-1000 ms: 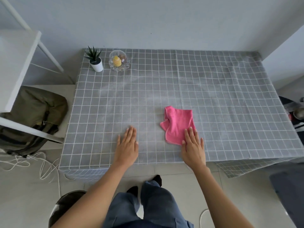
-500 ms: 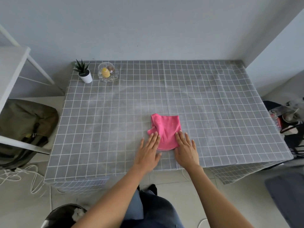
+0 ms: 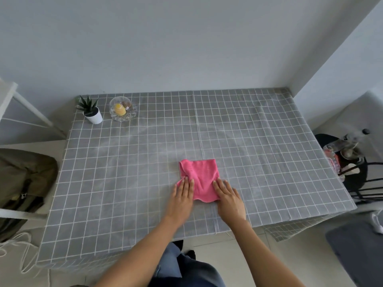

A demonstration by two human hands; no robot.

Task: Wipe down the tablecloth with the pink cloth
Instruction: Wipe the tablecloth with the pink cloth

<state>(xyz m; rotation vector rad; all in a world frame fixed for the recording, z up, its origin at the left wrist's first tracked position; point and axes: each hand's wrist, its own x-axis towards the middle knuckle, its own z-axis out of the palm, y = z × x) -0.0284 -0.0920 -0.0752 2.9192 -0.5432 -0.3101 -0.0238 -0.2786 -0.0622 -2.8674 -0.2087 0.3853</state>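
Note:
A pink cloth [image 3: 202, 176] lies folded and slightly rumpled on the grey tablecloth [image 3: 128, 183] with a white grid, near the table's front middle. My left hand [image 3: 183, 196] lies flat with straight fingers, its fingertips touching the cloth's left edge. My right hand [image 3: 229, 198] lies flat on the other side, its fingertips resting on the cloth's lower right edge. Pale dusty streaks show on the tablecloth behind and left of the cloth.
A small potted succulent [image 3: 91, 111] and a glass bowl [image 3: 122, 109] with a yellow item stand at the far left corner. Walls close the back and right. A white shelf frame [image 3: 12, 104] and an olive bag [image 3: 22, 179] sit left; a black stool [image 3: 350, 162] with clutter sits right.
My left hand slid right from the bare tablecloth to the cloth's left edge. My right hand stayed at the cloth's lower right. The camera view tilted up and shifted.

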